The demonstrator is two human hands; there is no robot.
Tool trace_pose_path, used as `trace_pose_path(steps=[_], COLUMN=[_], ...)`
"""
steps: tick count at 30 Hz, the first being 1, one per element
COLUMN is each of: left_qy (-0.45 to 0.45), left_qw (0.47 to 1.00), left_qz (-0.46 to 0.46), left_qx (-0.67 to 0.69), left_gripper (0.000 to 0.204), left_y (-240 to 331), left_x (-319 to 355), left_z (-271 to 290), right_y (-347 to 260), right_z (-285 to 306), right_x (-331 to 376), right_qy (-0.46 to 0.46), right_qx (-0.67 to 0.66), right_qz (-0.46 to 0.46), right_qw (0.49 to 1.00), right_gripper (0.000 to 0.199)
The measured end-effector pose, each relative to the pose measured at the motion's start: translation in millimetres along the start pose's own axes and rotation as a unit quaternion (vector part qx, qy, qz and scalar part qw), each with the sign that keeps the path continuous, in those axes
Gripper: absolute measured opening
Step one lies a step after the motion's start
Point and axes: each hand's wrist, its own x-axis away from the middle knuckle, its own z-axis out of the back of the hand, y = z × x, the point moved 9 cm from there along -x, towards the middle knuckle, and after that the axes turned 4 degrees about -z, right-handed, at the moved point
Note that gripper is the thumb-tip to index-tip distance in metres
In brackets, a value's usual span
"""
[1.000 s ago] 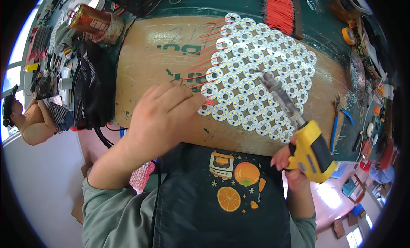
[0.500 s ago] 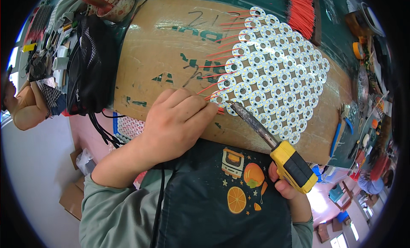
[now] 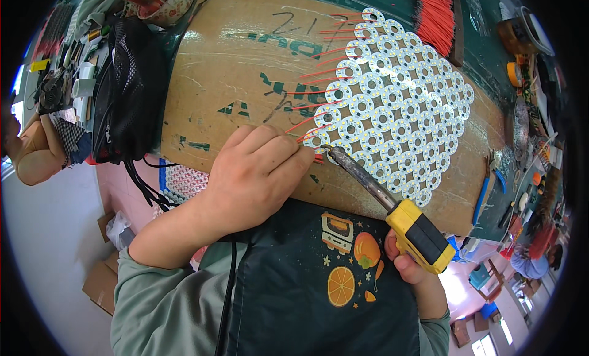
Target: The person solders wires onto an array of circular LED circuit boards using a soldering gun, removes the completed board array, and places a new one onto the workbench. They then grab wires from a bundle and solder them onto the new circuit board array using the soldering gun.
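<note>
A sheet of joined round white LED boards (image 3: pixel 392 104) lies on brown cardboard (image 3: pixel 215 67). Thin red wires (image 3: pixel 307 105) stick out leftward from the discs along its left edge. My left hand (image 3: pixel 261 172) is closed, fingertips pinched on red wire beside the lowest disc at that edge; the exact grip is hidden under the fingers. In my right hand (image 3: pixel 405 261) is a yellow and black soldering iron (image 3: pixel 420 233), its handle pointing toward me. The iron's dark tip is at that lowest disc, close to my left fingertips; I cannot tell whether it touches.
A bundle of red wires (image 3: pixel 435 21) lies beyond the sheet. Blue-handled pliers (image 3: pixel 481 199) and orange tape (image 3: pixel 514 73) are at the right. A black mesh bag (image 3: pixel 132 89) stands left of the cardboard, with cables hanging down. Another person (image 3: pixel 40 150) sits at far left.
The soldering iron's tip has shifted slightly left, closer to my left fingertips and the edge of the lowest disc. My left hand keeps its pinch in nearly the same place.
</note>
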Motion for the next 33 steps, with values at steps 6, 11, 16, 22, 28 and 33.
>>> trace_pose_path(steps=[6,11,16,22,28,33], left_qy=[0.002,-0.003,-0.001,0.005,0.064,0.051], left_qw=[1.000,1.000,1.000,0.999,0.997,0.998], left_qz=[0.001,0.004,0.000,-0.008,-0.008,-0.017], left_qx=[-0.003,-0.004,-0.012,-0.032,-0.044,-0.012], left_gripper=[0.034,0.034,0.035,0.036,0.034,0.038], left_y=[0,0,0,0,2,9], left_x=[0,0,-1,-1,-5,-9], left_z=[-1,-1,-2,1,14,5], right_y=[0,1,-2,-2,-3,0], right_z=[0,-1,9,16,14,14], right_x=[0,0,3,8,7,9], right_qy=[0.001,-0.008,0.078,0.119,0.115,0.110], right_qx=[0.012,-0.003,-0.194,-0.259,-0.262,-0.253], right_qz=[-0.021,-0.027,-0.002,-0.008,-0.001,-0.008], right_qw=[1.000,1.000,0.978,0.959,0.958,0.961], right_gripper=[0.032,0.033,0.028,0.029,0.031,0.032])
